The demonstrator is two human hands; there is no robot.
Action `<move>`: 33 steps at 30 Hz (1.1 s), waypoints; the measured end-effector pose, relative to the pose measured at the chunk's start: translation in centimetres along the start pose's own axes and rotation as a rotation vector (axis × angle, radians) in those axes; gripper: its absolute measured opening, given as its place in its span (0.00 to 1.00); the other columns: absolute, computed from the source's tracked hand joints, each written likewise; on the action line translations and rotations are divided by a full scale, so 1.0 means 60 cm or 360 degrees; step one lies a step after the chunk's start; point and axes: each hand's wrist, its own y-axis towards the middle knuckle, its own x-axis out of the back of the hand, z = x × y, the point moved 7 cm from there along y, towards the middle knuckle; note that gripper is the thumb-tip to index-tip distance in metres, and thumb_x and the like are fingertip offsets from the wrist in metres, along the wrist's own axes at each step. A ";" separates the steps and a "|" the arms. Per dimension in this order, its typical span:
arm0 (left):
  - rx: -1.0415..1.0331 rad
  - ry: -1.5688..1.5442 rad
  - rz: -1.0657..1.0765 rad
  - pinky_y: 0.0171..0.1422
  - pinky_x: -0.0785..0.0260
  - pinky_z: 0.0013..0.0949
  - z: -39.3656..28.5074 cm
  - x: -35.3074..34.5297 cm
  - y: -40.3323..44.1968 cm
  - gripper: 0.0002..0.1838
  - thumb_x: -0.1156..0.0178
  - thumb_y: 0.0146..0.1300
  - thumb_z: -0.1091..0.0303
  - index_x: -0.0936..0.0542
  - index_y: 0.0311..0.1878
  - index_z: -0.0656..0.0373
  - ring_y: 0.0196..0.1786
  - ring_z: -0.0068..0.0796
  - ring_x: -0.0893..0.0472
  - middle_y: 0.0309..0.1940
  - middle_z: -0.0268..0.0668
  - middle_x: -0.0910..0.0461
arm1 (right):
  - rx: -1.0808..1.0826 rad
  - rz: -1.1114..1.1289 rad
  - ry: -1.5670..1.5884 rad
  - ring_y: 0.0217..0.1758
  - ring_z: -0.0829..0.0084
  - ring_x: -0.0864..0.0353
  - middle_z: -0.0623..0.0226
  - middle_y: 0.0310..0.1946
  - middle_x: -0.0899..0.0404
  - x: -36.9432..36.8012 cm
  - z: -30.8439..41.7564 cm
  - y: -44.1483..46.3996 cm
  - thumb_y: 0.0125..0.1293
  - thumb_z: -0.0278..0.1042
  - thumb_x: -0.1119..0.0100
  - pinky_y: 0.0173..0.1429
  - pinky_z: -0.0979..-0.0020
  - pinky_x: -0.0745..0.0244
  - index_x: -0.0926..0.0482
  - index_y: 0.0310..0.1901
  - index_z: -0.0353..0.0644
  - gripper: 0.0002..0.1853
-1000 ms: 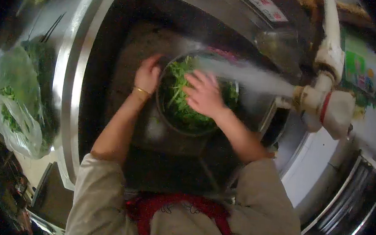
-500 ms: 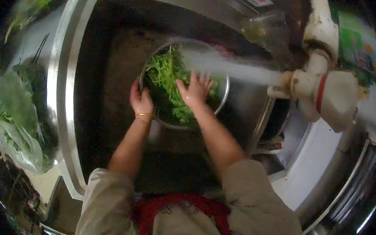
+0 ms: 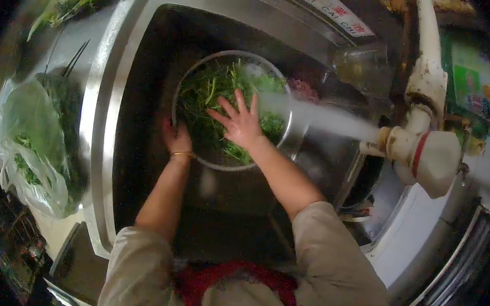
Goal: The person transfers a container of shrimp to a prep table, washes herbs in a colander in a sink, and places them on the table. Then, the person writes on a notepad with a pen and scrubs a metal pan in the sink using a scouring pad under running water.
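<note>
Head view | right hand (image 3: 242,127): fingers splayed over greens (image 3: 203,89), slippery-soft I'd judge | left hand (image 3: 178,139): grip unclear | hold: bowl (image 3: 216,166) rim, sink's (image 3: 107,113) left-edge side

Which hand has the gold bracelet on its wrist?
The left hand, at the bowl's rim, wears the bracelet; the right hand, spread over the greens, wears none.

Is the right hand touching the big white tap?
Apart. In the head view, the right hand is spread over the greens in the round bowl, with a plain gap between it and the tap.
</note>
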 end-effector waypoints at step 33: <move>0.0660 -0.0190 0.0233 0.56 0.35 0.38 0.038 0.010 -0.056 0.19 0.45 0.60 0.70 0.32 0.54 0.63 0.49 0.38 0.26 0.49 0.44 0.26 | 0.0390 0.0076 0.0215 0.72 0.56 0.52 0.73 0.69 0.48 0.071 0.026 -0.010 0.43 0.59 0.35 0.68 0.35 0.61 0.45 0.67 0.72 0.46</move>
